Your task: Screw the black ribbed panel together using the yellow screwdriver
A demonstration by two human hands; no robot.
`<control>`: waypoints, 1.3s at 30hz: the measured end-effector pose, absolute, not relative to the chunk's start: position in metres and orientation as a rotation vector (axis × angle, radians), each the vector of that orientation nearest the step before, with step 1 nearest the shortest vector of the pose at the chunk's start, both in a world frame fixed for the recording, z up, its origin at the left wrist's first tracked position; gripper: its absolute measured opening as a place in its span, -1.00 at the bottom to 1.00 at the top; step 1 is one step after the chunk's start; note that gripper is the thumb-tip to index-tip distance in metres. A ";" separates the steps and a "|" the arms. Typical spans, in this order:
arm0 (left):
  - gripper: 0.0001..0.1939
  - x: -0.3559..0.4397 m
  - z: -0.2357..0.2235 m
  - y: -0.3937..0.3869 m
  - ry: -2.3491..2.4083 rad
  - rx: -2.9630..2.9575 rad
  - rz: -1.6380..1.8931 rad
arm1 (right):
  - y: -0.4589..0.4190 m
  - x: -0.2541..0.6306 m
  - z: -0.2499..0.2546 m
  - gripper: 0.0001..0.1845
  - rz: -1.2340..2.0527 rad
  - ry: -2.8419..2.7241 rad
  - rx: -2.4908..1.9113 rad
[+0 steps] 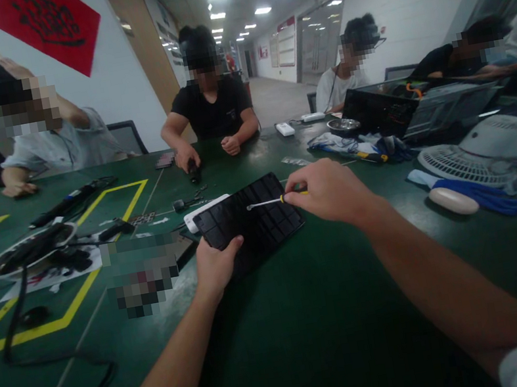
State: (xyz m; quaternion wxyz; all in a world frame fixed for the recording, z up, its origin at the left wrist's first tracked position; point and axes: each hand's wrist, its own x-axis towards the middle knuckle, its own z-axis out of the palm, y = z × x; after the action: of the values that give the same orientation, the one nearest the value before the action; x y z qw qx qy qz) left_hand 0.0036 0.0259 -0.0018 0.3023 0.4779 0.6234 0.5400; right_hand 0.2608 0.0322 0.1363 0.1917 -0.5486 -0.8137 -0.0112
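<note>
A flat black tablet [271, 223] with a shiny, reflecting face lies tilted in front of me, just above or on the green table. My left hand [216, 264] grips its lower left corner, thumb on the face and the other fingers hidden underneath. Between the closed fingers of my right hand [333, 190] is a thin screwdriver [267, 202] with a yellow and black handle. Its metal shaft points left across the tablet, the tip over the middle of the face. Whether the tip touches the surface I cannot tell. Behind the tablet's left edge lies a white power strip [197, 217].
On the left, a tray of dark parts [31, 250] and a black cable [37, 359] lie by yellow tape. A white fan [476, 155], a blue cloth [494, 195] and a pale mouse-shaped object [453, 200] lie right. Opposite, a person [213, 108] holds something dark.
</note>
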 end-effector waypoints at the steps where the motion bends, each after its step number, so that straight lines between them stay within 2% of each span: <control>1: -0.50 0.004 -0.002 0.026 1.657 1.259 1.433 | 0.033 0.260 0.136 -0.72 -0.020 -2.288 -1.548; 9: -0.43 0.001 -0.006 0.029 1.694 1.267 1.430 | 0.031 0.256 0.136 -0.73 0.048 -2.314 -1.618; 23: -0.55 0.009 -0.001 0.024 1.702 1.308 1.430 | 0.033 0.259 0.127 -0.69 0.022 -2.378 -1.513; 39: -0.50 0.009 -0.003 0.025 1.703 1.274 1.437 | 0.028 0.254 0.131 -0.66 -0.055 -2.337 -1.637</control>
State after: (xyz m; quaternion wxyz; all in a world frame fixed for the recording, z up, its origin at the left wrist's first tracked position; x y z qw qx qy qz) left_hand 0.0086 0.0253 -0.0026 0.2835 0.4758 0.6364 0.5369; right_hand 0.2538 0.0279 0.1311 0.1435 -0.5678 -0.8104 -0.0191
